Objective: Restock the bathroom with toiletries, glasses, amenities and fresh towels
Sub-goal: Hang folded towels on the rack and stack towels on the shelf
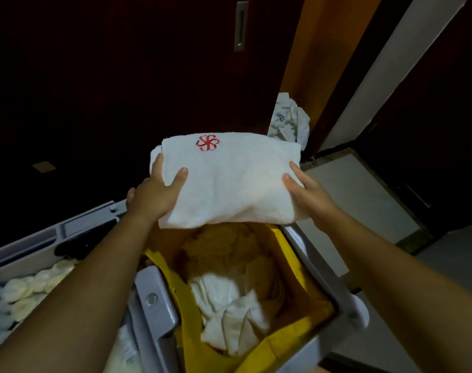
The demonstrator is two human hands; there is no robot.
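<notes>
A folded white towel (pixel 229 179) with a red embroidered logo is held up in mid-air above the yellow laundry bag (pixel 291 345) of a grey housekeeping cart. My left hand (pixel 156 195) grips the towel's left edge, thumb on top and fingers underneath. My right hand (pixel 307 189) grips its right edge the same way. The towel hangs level between both hands, its near edge sagging slightly. Crumpled white linen (pixel 229 313) lies inside the bag below.
The cart's grey top tray (pixel 35 238) at the left holds several small wrapped amenities (pixel 32 286). A pile of crumpled white linen (pixel 291 119) lies on the floor by a wooden door frame (pixel 310 63). Dark wardrobe doors fill the background; pale floor tiles (pixel 364 200) lie to the right.
</notes>
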